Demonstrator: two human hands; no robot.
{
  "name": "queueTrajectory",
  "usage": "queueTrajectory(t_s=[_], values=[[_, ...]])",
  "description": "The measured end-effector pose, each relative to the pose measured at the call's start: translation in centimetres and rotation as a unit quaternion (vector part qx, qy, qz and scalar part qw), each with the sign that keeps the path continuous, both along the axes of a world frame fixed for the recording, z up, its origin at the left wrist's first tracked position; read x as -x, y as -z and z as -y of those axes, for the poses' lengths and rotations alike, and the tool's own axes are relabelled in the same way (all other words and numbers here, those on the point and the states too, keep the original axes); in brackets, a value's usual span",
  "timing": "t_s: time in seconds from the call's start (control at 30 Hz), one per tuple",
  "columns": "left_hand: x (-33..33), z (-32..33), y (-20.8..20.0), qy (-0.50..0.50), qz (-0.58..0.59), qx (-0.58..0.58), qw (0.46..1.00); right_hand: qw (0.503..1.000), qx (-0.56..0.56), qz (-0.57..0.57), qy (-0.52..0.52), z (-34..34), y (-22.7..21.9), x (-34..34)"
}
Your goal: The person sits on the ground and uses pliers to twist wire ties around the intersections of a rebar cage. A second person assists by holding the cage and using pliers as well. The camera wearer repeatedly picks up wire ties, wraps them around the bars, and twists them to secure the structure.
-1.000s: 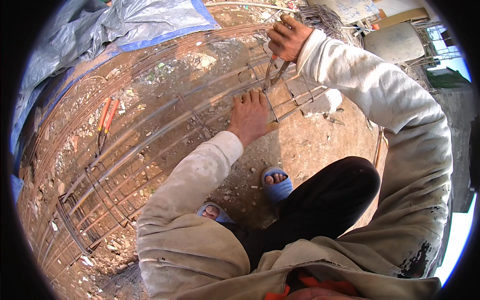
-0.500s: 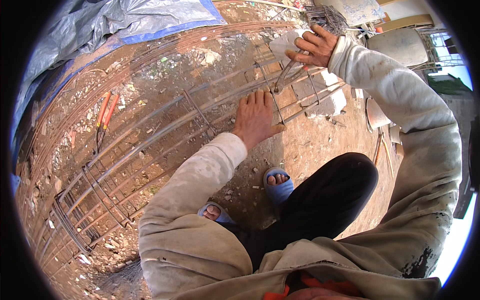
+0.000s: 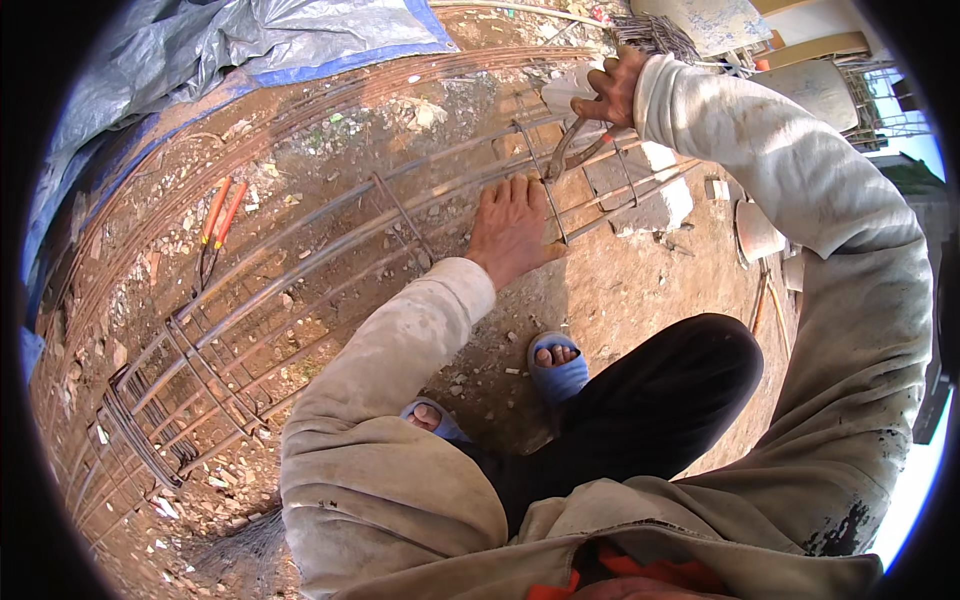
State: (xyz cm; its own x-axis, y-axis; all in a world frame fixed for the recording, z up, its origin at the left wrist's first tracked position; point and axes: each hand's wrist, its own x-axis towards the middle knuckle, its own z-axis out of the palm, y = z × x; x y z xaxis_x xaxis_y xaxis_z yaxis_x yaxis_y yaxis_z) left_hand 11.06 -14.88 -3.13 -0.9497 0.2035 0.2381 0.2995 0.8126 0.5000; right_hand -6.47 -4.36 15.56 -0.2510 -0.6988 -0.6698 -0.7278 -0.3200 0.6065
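Observation:
A long rebar cage (image 3: 300, 268) of lengthwise bars and square stirrups runs from lower left to upper right in front of me. My left hand (image 3: 508, 230) bends over its bars beside a stirrup (image 3: 554, 212), with the thumb against that stirrup's near end; the fingertips are partly hidden. Farther off to the right, my right hand (image 3: 614, 92) is closed round the handles of a pair of pincers (image 3: 572, 155). One handle shows red. The pincers' jaws are at the same stirrup where it crosses a bar; any tie wire there is too small to make out.
Orange-handled pliers (image 3: 218, 222) lie left of the cage. Long loose bars (image 3: 300, 108) curve along the far side, near a grey tarp (image 3: 240, 40). A pale block (image 3: 655, 200) sits under the cage's right end. My sandalled feet (image 3: 556, 365) are close to the near side.
My right hand has swung slightly back and turned, bringing the pincers' handles round, while the jaws remain at the stirrup. My left hand has hardly moved.

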Motion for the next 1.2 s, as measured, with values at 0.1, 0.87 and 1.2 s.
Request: queueTrajectory(t_s=[0.1,0.87,1.2], values=[[-0.2,0.5,0.0,0.002,0.010,-0.010,1.000,0.965,0.088,-0.044,0.242,-2.5,0.5,-8.6],[4.3,2.0,-0.2,-0.031,0.328,-0.364,0.871,0.768,0.293,0.194,0.536,-15.6,9.9,-9.6],[5.5,1.0,-4.2,-0.133,0.483,-0.314,0.807,0.645,0.327,0.352,0.594,-23.0,10.1,-11.5]])
